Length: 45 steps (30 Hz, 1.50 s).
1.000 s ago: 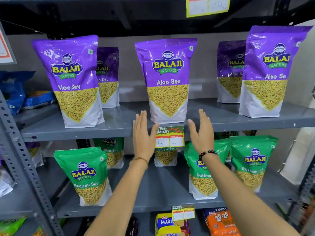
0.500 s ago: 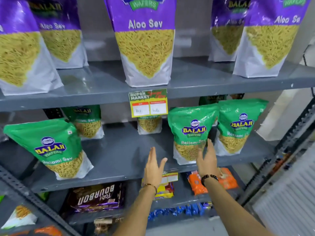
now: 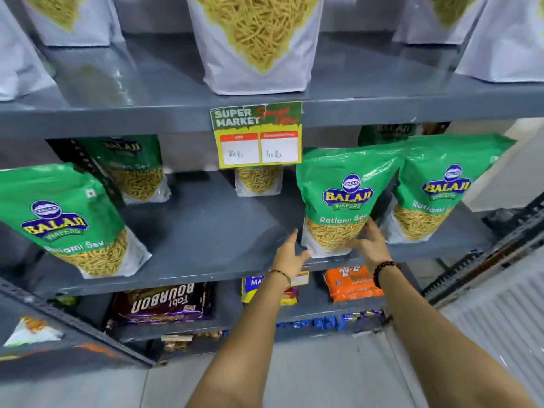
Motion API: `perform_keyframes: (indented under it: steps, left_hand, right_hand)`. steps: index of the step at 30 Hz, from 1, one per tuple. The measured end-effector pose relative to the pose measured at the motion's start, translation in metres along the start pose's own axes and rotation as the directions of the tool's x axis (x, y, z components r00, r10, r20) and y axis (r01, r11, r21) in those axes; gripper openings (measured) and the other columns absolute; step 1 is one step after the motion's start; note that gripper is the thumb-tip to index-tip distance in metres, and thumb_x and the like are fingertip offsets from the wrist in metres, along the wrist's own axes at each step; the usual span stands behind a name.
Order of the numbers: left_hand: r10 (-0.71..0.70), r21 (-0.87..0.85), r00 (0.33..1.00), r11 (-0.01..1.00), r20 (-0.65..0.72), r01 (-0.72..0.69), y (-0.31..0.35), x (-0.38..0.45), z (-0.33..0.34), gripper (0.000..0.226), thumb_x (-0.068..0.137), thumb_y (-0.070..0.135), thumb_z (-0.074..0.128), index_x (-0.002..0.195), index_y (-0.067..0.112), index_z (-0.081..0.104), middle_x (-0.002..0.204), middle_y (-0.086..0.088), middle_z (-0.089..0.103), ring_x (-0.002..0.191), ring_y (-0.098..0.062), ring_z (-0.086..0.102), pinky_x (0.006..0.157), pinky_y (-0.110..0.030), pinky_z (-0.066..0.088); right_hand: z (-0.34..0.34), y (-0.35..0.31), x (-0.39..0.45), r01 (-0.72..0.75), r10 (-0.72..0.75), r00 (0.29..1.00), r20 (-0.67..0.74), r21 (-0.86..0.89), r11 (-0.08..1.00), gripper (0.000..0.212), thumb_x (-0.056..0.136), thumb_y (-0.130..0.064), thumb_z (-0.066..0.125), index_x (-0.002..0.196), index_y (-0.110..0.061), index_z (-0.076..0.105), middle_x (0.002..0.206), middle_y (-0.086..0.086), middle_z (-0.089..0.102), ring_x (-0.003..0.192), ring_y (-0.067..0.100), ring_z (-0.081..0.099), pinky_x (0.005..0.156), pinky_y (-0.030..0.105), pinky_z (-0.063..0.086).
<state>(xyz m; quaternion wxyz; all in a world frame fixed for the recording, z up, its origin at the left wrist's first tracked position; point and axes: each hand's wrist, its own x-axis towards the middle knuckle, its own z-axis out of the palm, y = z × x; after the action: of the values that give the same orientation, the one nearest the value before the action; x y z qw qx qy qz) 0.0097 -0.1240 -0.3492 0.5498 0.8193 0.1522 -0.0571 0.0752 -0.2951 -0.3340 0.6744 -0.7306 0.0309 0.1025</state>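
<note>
A green Ratlami Sev pouch (image 3: 344,195) stands upright near the front edge of the middle grey shelf (image 3: 206,231). My left hand (image 3: 290,254) is open beside the pouch's lower left corner, fingers straight, thumb out toward it. My right hand (image 3: 368,241) is open over the pouch's lower right front, fingers spread against it; it is blurred, so contact is not certain. Both wrists wear bead bracelets.
More green pouches stand on the same shelf: one at the left (image 3: 67,219), one at the right (image 3: 435,189), others behind. White-bottomed pouches line the upper shelf (image 3: 353,83). A price tag (image 3: 257,135) hangs from its edge. Biscuit packs (image 3: 164,303) lie below. A metal upright (image 3: 482,266) stands at the right.
The view has dropped from the upper shelf to the middle one. Both hands came down from the purple pouch and reached in to the centre green pouch.
</note>
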Motion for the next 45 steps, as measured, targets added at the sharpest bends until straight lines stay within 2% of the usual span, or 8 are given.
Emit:
perform_keyframes:
  steps: [5, 8, 12, 15, 19, 24, 31, 45]
  left_hand:
    - [0.014, -0.104, 0.998, 0.994, -0.057, -0.020, -0.014, -0.002, -0.017, 0.056, 0.074, 0.015, 0.071, 0.126, 0.013, 0.048, 0.130, -0.009, 0.057, 0.119, -0.026, 0.053, 0.103, -0.038, 0.043]
    - [-0.017, -0.162, 0.988, 0.987, -0.155, -0.009, -0.028, -0.006, -0.039, 0.055, 0.071, 0.015, 0.075, 0.120, 0.011, 0.051, 0.125, -0.009, 0.061, 0.113, -0.023, 0.057, 0.099, -0.037, 0.047]
    - [-0.047, -0.218, 0.967, 0.976, -0.251, -0.009, -0.048, -0.015, -0.076, 0.058, 0.071, 0.008, 0.074, 0.122, 0.007, 0.047, 0.127, -0.011, 0.058, 0.111, -0.020, 0.053, 0.099, -0.035, 0.044]
    - [-0.052, -0.218, 0.958, 0.976, -0.281, -0.011, -0.059, -0.021, -0.096, 0.055, 0.072, 0.004, 0.073, 0.121, 0.007, 0.048, 0.129, -0.012, 0.056, 0.114, -0.020, 0.050, 0.105, -0.040, 0.041]
    - [-0.049, -0.152, 0.966, 0.988, -0.255, 0.010, -0.068, -0.022, -0.104, 0.054, 0.074, 0.015, 0.073, 0.123, 0.011, 0.050, 0.130, -0.009, 0.058, 0.111, -0.016, 0.050, 0.103, -0.032, 0.037]
    - [-0.037, -0.058, 0.966, 0.998, -0.257, 0.023, -0.095, -0.008, -0.096, 0.066, 0.064, 0.048, 0.061, 0.125, 0.023, 0.049, 0.130, -0.005, 0.059, 0.124, -0.029, 0.049, 0.113, -0.059, 0.022]
    - [-0.013, -0.074, 0.951, 0.997, -0.309, -0.011, -0.093, -0.009, -0.095, 0.045, 0.076, 0.024, 0.068, 0.118, 0.017, 0.053, 0.126, -0.009, 0.061, 0.121, -0.031, 0.050, 0.112, -0.062, 0.022]
    - [-0.036, -0.112, 0.939, 0.994, -0.342, -0.002, -0.093, -0.008, -0.096, 0.041, 0.074, 0.020, 0.072, 0.111, 0.014, 0.056, 0.124, -0.009, 0.062, 0.119, -0.028, 0.053, 0.112, -0.062, 0.023]
  right_hand:
    - [0.028, -0.003, -0.006, -0.005, 0.007, 0.999, 0.045, -0.025, 1.000, 0.075, 0.066, 0.014, 0.066, 0.132, -0.010, 0.041, 0.132, 0.011, 0.053, 0.119, 0.026, 0.050, 0.085, 0.035, 0.045]
    - [0.058, -0.009, -0.015, 0.012, -0.007, 0.993, 0.115, -0.046, 0.999, 0.072, 0.065, 0.011, 0.069, 0.129, -0.008, 0.042, 0.126, 0.008, 0.054, 0.113, 0.021, 0.050, 0.091, 0.037, 0.042]
    - [0.097, -0.009, -0.023, 0.020, -0.006, 0.978, 0.207, -0.069, 0.997, 0.065, 0.069, 0.010, 0.068, 0.128, -0.004, 0.044, 0.111, 0.003, 0.055, 0.103, 0.017, 0.050, 0.083, 0.028, 0.044]
    - [0.112, 0.000, -0.021, -0.005, 0.031, 0.972, 0.233, -0.112, 0.994, 0.064, 0.068, 0.009, 0.069, 0.126, -0.007, 0.047, 0.109, 0.004, 0.055, 0.106, 0.021, 0.050, 0.091, 0.037, 0.046]
    - [0.117, 0.009, -0.016, 0.020, 0.043, 0.967, 0.252, -0.243, 0.970, 0.065, 0.066, 0.005, 0.072, 0.125, -0.008, 0.050, 0.120, 0.008, 0.059, 0.110, 0.019, 0.050, 0.093, 0.030, 0.040]
    - [0.120, 0.017, -0.013, 0.036, 0.038, 0.967, 0.253, -0.280, 0.959, 0.060, 0.067, 0.000, 0.074, 0.121, -0.009, 0.051, 0.123, 0.010, 0.060, 0.110, 0.020, 0.052, 0.093, 0.030, 0.040]
    - [0.117, 0.025, -0.013, 0.022, 0.050, 0.976, 0.211, -0.324, 0.946, 0.053, 0.066, -0.006, 0.077, 0.113, -0.009, 0.054, 0.120, 0.013, 0.062, 0.110, 0.027, 0.055, 0.098, 0.041, 0.045]
    - [0.114, 0.023, -0.013, 0.007, 0.066, 0.971, 0.229, -0.303, 0.953, 0.049, 0.068, -0.003, 0.075, 0.112, -0.007, 0.053, 0.122, 0.014, 0.061, 0.114, 0.028, 0.054, 0.099, 0.042, 0.044]
